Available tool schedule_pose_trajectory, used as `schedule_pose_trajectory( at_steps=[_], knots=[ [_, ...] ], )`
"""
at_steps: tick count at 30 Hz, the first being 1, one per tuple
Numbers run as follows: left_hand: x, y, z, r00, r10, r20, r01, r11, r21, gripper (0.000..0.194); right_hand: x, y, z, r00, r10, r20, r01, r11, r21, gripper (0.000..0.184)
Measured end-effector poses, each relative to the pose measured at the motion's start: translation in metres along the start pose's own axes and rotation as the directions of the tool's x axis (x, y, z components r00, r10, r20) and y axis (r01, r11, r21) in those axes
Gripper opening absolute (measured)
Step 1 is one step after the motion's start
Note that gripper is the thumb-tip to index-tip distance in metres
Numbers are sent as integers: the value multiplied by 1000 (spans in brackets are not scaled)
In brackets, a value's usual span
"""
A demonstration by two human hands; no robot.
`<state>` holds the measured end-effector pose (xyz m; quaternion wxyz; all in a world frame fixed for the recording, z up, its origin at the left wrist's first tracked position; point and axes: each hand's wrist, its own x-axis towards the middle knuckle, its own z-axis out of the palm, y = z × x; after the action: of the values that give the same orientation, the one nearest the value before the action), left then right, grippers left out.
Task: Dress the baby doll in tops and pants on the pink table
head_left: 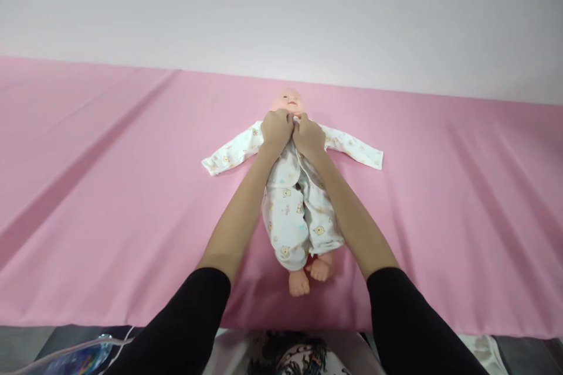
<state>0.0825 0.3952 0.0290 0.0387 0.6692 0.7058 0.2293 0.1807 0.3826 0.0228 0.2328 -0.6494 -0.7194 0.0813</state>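
Observation:
A baby doll (299, 283) lies on its back, head away from me, with its bare feet toward the near edge. It wears a white printed top (284, 171) with long sleeves spread to both sides, and matching trousers (287, 228). My left hand (277, 128) is closed on the top's front edge, just below the doll's chin. Beside it, almost touching, my right hand (309, 136) is closed on the other front edge at the neck. Below my hands the front of the top hangs partly apart. My fingertips are mostly hidden behind my knuckles.
A pink cloth (132, 205) with some creases covers the table under the doll. Behind it rises a pale wall (281, 17). Below the near edge, a shiny clear plastic bag (83, 357) shows at the lower left.

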Motion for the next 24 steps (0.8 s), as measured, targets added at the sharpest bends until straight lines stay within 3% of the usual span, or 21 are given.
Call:
schedule_pose_trajectory(
  at_steps=[3, 6, 14, 24],
  knots=[
    [8, 10, 2, 995, -98, 24, 98, 995, -11, 39, 13, -2, 1, 999, 32, 36, -31, 999, -29, 38],
    [10, 15, 6, 990, -138, 38, 139, 990, -33, 36, 18, 3, 6, 998, 64, -15, -64, 998, 2, 40],
    [-3, 13, 12, 998, 1, -64, -9, 992, -128, 36, 8, 14, 14, 971, 46, -236, -7, 987, 163, 37],
    [-7, 9, 10, 998, -56, -37, 51, 991, -125, 31, 14, 18, 22, 955, 39, -296, 73, 931, 358, 20]
  ],
)
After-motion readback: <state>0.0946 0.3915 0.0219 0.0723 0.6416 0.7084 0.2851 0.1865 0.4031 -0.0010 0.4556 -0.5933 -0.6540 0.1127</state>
